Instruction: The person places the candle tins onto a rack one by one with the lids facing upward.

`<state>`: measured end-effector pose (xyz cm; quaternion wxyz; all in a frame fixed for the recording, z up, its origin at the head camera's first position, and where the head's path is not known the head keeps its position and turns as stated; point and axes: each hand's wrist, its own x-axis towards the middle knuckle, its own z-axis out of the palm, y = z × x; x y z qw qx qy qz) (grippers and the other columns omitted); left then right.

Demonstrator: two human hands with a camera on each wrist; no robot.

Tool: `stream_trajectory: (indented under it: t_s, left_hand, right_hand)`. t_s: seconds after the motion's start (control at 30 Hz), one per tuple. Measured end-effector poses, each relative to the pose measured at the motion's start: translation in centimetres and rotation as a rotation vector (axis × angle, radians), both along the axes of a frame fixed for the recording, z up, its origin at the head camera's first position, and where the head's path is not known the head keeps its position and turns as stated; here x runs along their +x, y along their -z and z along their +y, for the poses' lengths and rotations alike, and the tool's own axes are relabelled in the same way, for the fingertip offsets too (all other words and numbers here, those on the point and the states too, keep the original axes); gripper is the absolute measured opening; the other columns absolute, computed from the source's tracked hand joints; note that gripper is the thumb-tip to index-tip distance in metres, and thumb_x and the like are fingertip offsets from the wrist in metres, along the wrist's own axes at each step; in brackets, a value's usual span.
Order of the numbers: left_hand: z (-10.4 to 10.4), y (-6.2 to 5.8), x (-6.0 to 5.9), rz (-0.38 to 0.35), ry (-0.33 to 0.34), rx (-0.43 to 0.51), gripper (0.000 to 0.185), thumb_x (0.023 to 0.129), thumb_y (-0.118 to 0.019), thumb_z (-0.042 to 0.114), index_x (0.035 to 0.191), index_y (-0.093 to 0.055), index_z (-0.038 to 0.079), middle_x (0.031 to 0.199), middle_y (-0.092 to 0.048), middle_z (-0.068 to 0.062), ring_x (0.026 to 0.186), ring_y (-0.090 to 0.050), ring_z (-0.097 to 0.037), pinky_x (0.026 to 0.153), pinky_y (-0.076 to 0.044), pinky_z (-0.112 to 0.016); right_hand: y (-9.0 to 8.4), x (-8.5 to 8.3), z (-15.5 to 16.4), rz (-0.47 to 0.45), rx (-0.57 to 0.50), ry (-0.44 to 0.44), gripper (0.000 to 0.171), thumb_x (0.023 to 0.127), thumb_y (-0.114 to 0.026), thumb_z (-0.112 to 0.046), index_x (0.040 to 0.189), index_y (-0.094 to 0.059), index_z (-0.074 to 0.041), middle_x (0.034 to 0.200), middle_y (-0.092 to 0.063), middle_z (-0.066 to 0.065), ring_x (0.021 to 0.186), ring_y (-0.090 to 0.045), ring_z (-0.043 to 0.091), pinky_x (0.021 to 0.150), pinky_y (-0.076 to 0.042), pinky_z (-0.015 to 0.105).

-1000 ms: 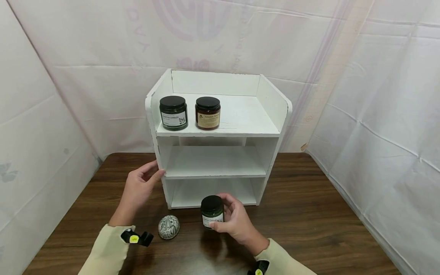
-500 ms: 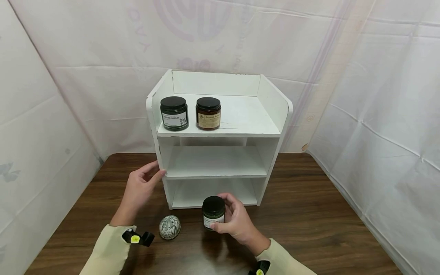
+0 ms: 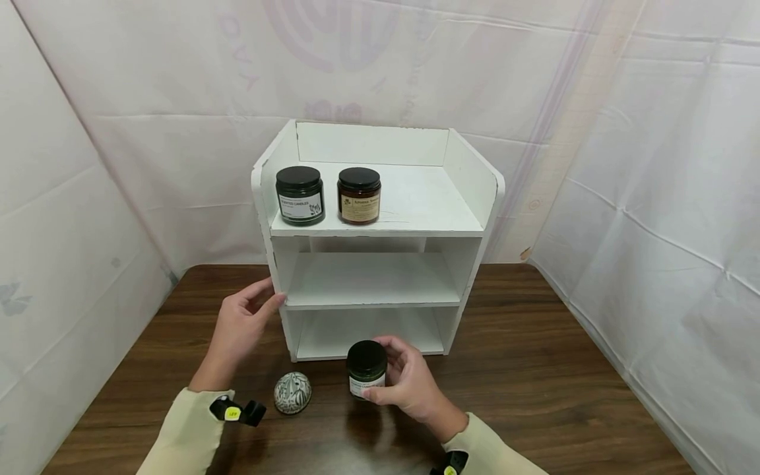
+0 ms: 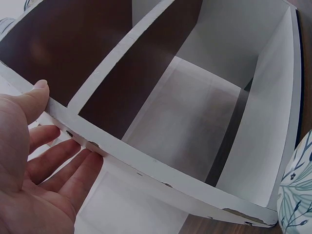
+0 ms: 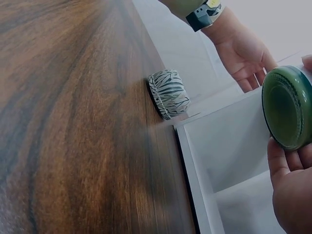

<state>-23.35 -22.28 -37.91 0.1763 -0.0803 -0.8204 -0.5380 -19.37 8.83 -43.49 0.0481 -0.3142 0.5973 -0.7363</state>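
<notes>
My right hand (image 3: 405, 381) grips a dark green candle jar (image 3: 365, 369) with a black lid and a white label, in front of the bottom shelf. Its round glass base (image 5: 286, 109) faces the right wrist view, raised off the table. My left hand (image 3: 240, 324) pinches the left side panel of a white shelf unit (image 3: 374, 232), thumb (image 4: 41, 92) at the front edge and fingers along the outer face. Between the forearms a round tin (image 3: 292, 393) with a leaf pattern sits on the table.
On the top shelf, toward the left, stand a green candle jar (image 3: 299, 196) and an amber candle jar (image 3: 359, 196), both black-lidded. The unit rests on a dark wooden table (image 3: 534, 369), with white sheeting (image 3: 178, 79) behind and at both sides.
The candle jar in my right hand has dipped very slightly. My left hand has kept its place on the shelf unit.
</notes>
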Motion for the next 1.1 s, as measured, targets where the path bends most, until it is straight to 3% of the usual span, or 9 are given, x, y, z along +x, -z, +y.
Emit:
stream_trajectory:
  t_s: [0.63, 0.73, 0.93, 1.0, 1.1]
  left_hand:
    - [-0.1, -0.1, 0.1, -0.005, 0.012, -0.005, 0.053, 0.101, -0.067, 0.035, 0.144, -0.059, 0.006, 0.140, -0.064, -0.017, 0.109, -0.056, 0.014, 0.084, -0.050, -0.006]
    - [0.0, -0.1, 0.1, -0.012, 0.012, -0.005, 0.053, 0.100, -0.067, 0.036, 0.144, -0.059, 0.007, 0.141, -0.063, -0.016, 0.115, -0.060, 0.004, 0.085, -0.050, -0.006]
    - [0.1, -0.2, 0.1, -0.007, 0.011, -0.006, 0.053, 0.101, -0.067, 0.036, 0.145, -0.058, 0.007, 0.141, -0.063, -0.016, 0.128, -0.060, -0.029, 0.085, -0.049, -0.006]
    - [0.1, -0.2, 0.1, -0.005, 0.011, -0.006, 0.053, 0.101, -0.067, 0.036, 0.144, -0.058, 0.007, 0.141, -0.063, -0.016, 0.128, -0.060, -0.028, 0.086, -0.049, -0.006]
    - [0.0, -0.2, 0.1, -0.006, 0.009, -0.005, 0.053, 0.100, -0.067, 0.036, 0.144, -0.059, 0.007, 0.141, -0.063, -0.016, 0.123, -0.062, -0.013, 0.086, -0.049, -0.006]
  right_hand:
    - [-1.2, 0.3, 0.2, 0.031, 0.058, -0.007, 0.065, 0.070, -0.083, 0.007, 0.127, -0.052, 0.013, 0.119, -0.068, 0.000, 0.109, -0.066, 0.010, 0.095, -0.055, 0.023]
    - [-1.6, 0.3, 0.4, 0.013, 0.076, -0.007, 0.065, 0.070, -0.084, 0.007, 0.127, -0.054, 0.011, 0.119, -0.068, 0.001, 0.109, -0.066, 0.010, 0.095, -0.055, 0.024]
    - [-2.1, 0.1, 0.6, 0.051, 0.077, -0.029, 0.065, 0.070, -0.082, 0.010, 0.127, -0.052, 0.014, 0.119, -0.068, 0.001, 0.108, -0.066, 0.011, 0.094, -0.056, 0.024]
    - [-2.3, 0.1, 0.7, 0.056, 0.077, -0.031, 0.065, 0.069, -0.081, 0.012, 0.127, -0.052, 0.015, 0.118, -0.068, 0.000, 0.107, -0.066, 0.010, 0.092, -0.056, 0.023]
    - [-2.6, 0.1, 0.7, 0.061, 0.070, -0.033, 0.065, 0.068, -0.080, 0.015, 0.126, -0.051, 0.017, 0.118, -0.067, 0.002, 0.106, -0.067, 0.011, 0.091, -0.056, 0.023]
